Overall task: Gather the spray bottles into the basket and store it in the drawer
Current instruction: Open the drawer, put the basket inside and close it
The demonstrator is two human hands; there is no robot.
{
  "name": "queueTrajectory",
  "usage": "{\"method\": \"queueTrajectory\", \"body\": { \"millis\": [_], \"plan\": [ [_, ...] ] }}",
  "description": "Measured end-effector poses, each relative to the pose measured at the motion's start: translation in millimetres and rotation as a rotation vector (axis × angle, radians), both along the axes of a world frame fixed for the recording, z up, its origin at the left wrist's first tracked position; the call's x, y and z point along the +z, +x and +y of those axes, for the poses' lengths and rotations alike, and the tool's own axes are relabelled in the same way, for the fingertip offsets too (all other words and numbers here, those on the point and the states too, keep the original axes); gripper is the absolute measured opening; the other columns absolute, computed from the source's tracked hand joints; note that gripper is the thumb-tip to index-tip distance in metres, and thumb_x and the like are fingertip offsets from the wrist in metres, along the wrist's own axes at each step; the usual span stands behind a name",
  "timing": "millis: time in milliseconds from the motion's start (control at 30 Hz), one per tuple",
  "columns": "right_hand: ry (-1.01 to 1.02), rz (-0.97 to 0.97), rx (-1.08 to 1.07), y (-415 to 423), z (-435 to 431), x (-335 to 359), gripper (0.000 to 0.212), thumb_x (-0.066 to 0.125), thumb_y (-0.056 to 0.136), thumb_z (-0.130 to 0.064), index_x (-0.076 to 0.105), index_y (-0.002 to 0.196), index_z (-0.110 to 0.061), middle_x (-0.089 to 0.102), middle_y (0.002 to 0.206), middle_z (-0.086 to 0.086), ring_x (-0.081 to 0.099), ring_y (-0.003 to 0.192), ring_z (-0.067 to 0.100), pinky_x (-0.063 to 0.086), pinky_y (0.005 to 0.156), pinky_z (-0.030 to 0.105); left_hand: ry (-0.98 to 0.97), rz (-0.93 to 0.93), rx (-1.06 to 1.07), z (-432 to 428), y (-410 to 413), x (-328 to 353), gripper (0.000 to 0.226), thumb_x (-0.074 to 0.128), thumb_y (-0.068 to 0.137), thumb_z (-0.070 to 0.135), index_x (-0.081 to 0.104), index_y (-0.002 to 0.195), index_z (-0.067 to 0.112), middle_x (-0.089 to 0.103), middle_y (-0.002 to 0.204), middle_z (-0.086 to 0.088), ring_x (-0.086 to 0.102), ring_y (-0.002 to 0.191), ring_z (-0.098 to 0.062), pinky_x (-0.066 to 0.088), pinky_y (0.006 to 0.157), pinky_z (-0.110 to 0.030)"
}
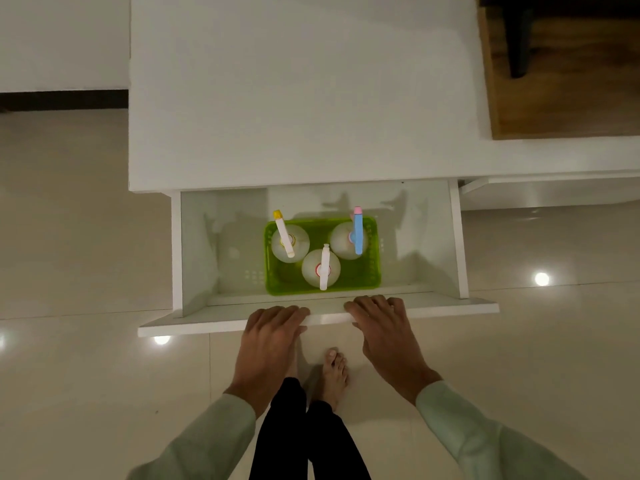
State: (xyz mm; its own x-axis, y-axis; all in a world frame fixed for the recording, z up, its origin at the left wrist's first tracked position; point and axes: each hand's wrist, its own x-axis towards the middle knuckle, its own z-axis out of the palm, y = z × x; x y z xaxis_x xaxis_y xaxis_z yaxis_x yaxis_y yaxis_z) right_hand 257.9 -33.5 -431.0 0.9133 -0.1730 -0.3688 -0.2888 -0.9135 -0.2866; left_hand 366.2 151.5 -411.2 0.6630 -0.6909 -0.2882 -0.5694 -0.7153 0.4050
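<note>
A green basket [372, 271] sits inside the pulled-out white drawer [194, 258], toward its front middle. Three clear spray bottles stand upright in it: one with a yellow-tipped head [284, 233] at the left, one with a blue and pink head [357, 233] at the right, one with a white head [324, 268] in front. My left hand [268, 337] and my right hand [384, 327] both rest on the drawer's front panel [194, 325], fingers curled over its top edge. Neither hand touches the basket.
The drawer belongs to a white cabinet [298, 98] whose flat top fills the upper middle. A wooden surface [561, 91] lies at the upper right. My bare foot [334, 375] stands on the glossy tiled floor [86, 375] just under the drawer front.
</note>
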Motion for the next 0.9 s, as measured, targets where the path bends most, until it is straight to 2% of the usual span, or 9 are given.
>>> {"method": "queueTrajectory", "body": {
  "millis": [267,333,400,500,567,667,733,833,900],
  "plan": [
    [-0.081,-0.032,0.012,14.3,-4.0,-5.5,0.048,0.069,0.067,0.006,0.065,0.108,-0.019,0.062,0.098,-0.003,0.058,0.089,0.024,0.044,0.080,0.039,-0.018,-0.083,-0.067,-1.4,17.8,-5.7,0.035,0.084,0.072,0.014,0.074,0.106,0.017,0.077,0.100,0.000,0.073,0.090,-0.022,0.057,0.082,-0.035],
    [-0.102,-0.043,0.017,24.7,-9.6,-8.0,0.049,0.072,0.069,0.005,0.065,0.111,-0.018,0.064,0.105,0.000,0.060,0.095,0.025,0.045,0.081,0.040,-0.034,-0.097,-0.048,-6.1,27.5,-6.8,0.034,0.083,0.074,0.014,0.074,0.107,0.016,0.077,0.100,-0.002,0.073,0.090,-0.023,0.056,0.083,-0.036],
    [-0.122,-0.085,-0.002,37.1,-16.6,-10.4,0.051,0.071,0.074,0.005,0.065,0.121,-0.015,0.063,0.123,0.008,0.059,0.114,0.030,0.048,0.089,0.045,-0.068,-0.128,-0.031,-13.1,38.2,-8.4,0.034,0.081,0.076,0.012,0.073,0.108,0.013,0.076,0.102,-0.006,0.072,0.092,-0.026,0.056,0.085,-0.038],
    [-0.159,-0.154,-0.057,61.9,-27.3,-10.2,0.064,0.067,0.082,0.003,0.052,0.142,-0.012,0.046,0.148,0.021,0.041,0.139,0.039,0.039,0.108,0.055,-0.113,-0.184,0.011,-27.5,53.8,-11.6,0.043,0.075,0.081,0.009,0.064,0.123,0.010,0.068,0.123,-0.013,0.064,0.114,-0.032,0.050,0.099,-0.045],
    [-0.186,-0.175,-0.075,80.8,-35.2,-8.9,0.080,0.068,0.082,0.004,0.036,0.153,-0.015,0.029,0.160,0.022,0.023,0.150,0.039,0.030,0.118,0.057,-0.129,-0.227,0.038,-38.1,67.0,-12.4,0.057,0.073,0.083,0.009,0.052,0.136,0.010,0.054,0.141,-0.017,0.048,0.133,-0.034,0.040,0.111,-0.048],
    [-0.226,-0.230,-0.082,106.9,-49.1,-6.9,0.101,0.068,0.079,0.010,0.015,0.160,-0.020,0.005,0.168,0.020,0.002,0.156,0.037,0.014,0.124,0.057,-0.095,-0.284,0.019,-55.6,92.8,-10.6,0.077,0.071,0.085,0.014,0.029,0.150,0.012,0.025,0.159,-0.017,0.018,0.150,-0.032,0.024,0.120,-0.050],
    [-0.234,-0.269,-0.072,123.2,-58.6,-5.7,0.103,0.066,0.082,0.010,0.008,0.161,-0.020,-0.001,0.168,0.019,-0.004,0.156,0.036,0.008,0.125,0.056,-0.056,-0.300,-0.004,-66.5,111.1,-9.9,0.083,0.068,0.088,0.016,0.018,0.154,0.013,0.011,0.164,-0.015,0.006,0.152,-0.031,0.019,0.121,-0.051],
    [-0.248,-0.283,-0.044,143.4,-71.6,-7.1,0.097,0.064,0.088,0.005,0.005,0.161,-0.019,-0.003,0.168,0.019,-0.005,0.156,0.036,0.008,0.125,0.057,-0.035,-0.314,-0.025,-76.5,132.1,-10.5,0.080,0.061,0.093,0.017,0.012,0.156,0.014,0.005,0.164,-0.014,0.002,0.152,-0.030,0.016,0.122,-0.050],
    [-0.274,-0.293,-0.018,152.9,-77.9,-9.3,0.092,0.063,0.090,0.002,0.008,0.161,-0.019,0.004,0.168,0.020,0.002,0.156,0.037,0.012,0.125,0.057,-0.062,-0.325,-0.032,-80.0,143.1,-9.8,0.070,0.062,0.094,0.016,0.024,0.153,0.012,0.019,0.162,-0.016,0.015,0.150,-0.033,0.023,0.120,-0.049]
  ]
}}
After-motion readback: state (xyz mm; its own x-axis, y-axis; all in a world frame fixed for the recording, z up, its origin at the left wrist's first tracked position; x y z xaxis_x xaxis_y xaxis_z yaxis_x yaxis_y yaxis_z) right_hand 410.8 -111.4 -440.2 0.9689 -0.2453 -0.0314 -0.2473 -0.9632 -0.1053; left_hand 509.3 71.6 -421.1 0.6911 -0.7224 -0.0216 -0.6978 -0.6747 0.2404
